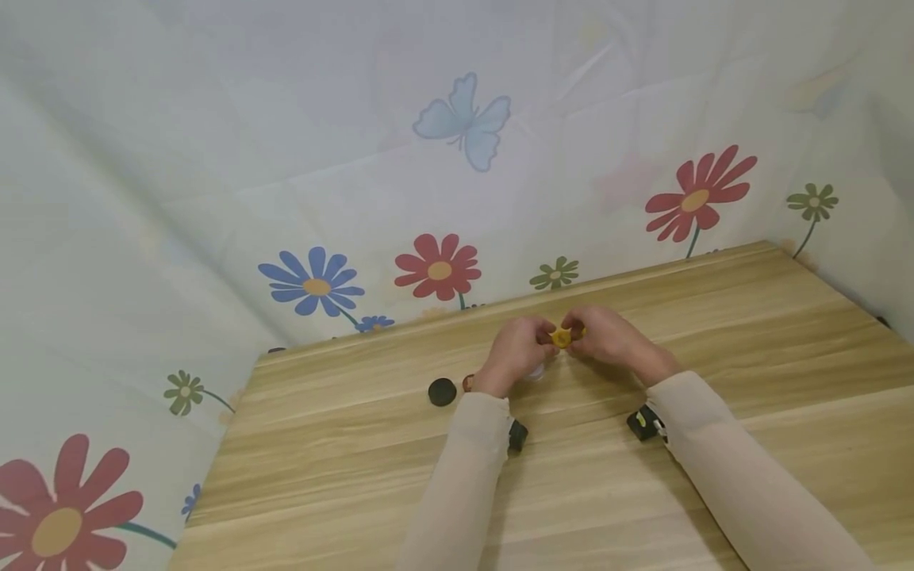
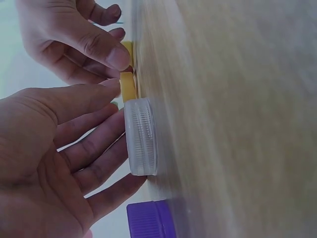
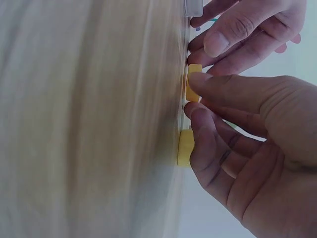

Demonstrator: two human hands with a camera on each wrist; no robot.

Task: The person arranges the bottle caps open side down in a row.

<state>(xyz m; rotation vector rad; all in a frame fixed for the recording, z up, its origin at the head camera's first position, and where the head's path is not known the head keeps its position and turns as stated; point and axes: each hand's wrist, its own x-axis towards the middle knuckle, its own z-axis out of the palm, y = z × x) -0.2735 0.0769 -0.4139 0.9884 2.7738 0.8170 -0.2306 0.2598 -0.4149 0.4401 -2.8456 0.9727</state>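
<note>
Between the two hands, low over the tabletop, is a yellow bottle cap (image 1: 560, 339). My right hand (image 1: 607, 339) holds it, its thumb pressed against the cap (image 3: 192, 88) and the other fingers bent behind. The left hand (image 1: 516, 349) has its fingertips right at the cap's opposite edge; its fingers (image 2: 99, 141) are loosely extended. A second yellow cap (image 3: 185, 148) sits just beyond the right fingers, partly hidden by them. Close beside the left fingers stands a clear ridged cap (image 2: 140, 137), with a purple cap (image 2: 149, 219) farther along.
Left of the left wrist lie a round black cap (image 1: 442, 392) and a brownish-red one (image 1: 468, 383), partly covered by the hand. The wooden table (image 1: 343, 460) ends at a flower-printed cloth wall (image 1: 357, 159). Dark wrist cameras (image 1: 643, 423) hang below both sleeves.
</note>
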